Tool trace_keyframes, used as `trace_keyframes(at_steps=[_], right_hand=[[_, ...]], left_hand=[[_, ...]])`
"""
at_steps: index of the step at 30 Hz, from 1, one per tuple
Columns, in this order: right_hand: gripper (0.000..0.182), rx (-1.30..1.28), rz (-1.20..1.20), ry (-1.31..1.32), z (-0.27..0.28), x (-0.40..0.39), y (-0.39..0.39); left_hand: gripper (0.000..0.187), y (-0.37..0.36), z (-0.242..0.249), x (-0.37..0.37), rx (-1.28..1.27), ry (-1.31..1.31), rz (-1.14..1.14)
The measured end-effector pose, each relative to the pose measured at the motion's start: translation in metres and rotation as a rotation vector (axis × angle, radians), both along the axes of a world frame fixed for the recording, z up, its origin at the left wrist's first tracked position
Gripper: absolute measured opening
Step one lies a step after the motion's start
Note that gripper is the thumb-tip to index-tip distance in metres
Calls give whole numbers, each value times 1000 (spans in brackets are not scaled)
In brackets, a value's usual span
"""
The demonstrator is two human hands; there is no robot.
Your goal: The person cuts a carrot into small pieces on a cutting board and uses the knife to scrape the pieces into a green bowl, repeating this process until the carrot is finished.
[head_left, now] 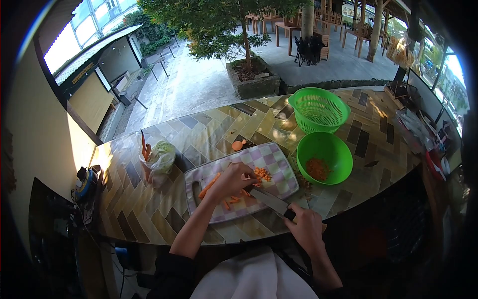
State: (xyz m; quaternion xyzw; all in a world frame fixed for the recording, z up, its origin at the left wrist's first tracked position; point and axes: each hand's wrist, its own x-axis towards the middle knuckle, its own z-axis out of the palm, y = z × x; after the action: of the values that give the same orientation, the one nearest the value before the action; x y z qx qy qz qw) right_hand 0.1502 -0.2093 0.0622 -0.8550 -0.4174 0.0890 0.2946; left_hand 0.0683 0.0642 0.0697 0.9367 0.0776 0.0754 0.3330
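Note:
My right hand (306, 229) is wrapped round the handle of a kitchen knife (270, 200), whose blade points left and away over the cutting board (231, 212). Close to the blade's tip, my left hand (235, 179) has its fingers pinched together; what they hold, if anything, is hidden. Diced carrot (262, 174) lies in a small heap just beyond these fingers. Carrot sticks (209, 186) rest on the board left of my left hand, partly covered by it, and several short carrot strips (233, 200) are scattered on the near side.
A green bowl (338, 158) with chopped carrot (317, 170) inside stands right of the board, a green colander (321, 112) behind it. Carrot ends (239, 145) lie at the board's far edge. A plastic bag (162, 157) with carrots sits left on the tiled counter (149, 209).

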Motion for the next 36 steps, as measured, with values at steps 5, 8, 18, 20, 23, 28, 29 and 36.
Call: trace_keyframes(at_steps=[5, 8, 18, 20, 23, 28, 29, 36], right_hand=[[26, -1, -36, 33, 5, 3, -7], [27, 38, -55, 79, 0, 9, -12], [34, 30, -113, 314, 0, 16, -13], [33, 60, -116, 321, -2, 16, -13], [33, 121, -113, 339, -8, 17, -13], [28, 116, -101, 344, -10, 15, -13], [26, 136, -96, 337, -13, 14, -13], [30, 70, -79, 363, -9, 15, -12]], left_hand=[[18, 13, -26, 16, 146, -182, 55], [18, 15, -25, 13, 88, -240, 108], [14, 7, -4, -6, 170, -311, 113], [16, 2, -6, -7, 17, -181, 115], [19, -4, -15, -12, -71, -107, 4], [28, -6, -39, -18, 11, -124, -113], [28, -6, -38, -20, -1, -113, -108], [21, -3, -35, -27, 75, -71, -128]])
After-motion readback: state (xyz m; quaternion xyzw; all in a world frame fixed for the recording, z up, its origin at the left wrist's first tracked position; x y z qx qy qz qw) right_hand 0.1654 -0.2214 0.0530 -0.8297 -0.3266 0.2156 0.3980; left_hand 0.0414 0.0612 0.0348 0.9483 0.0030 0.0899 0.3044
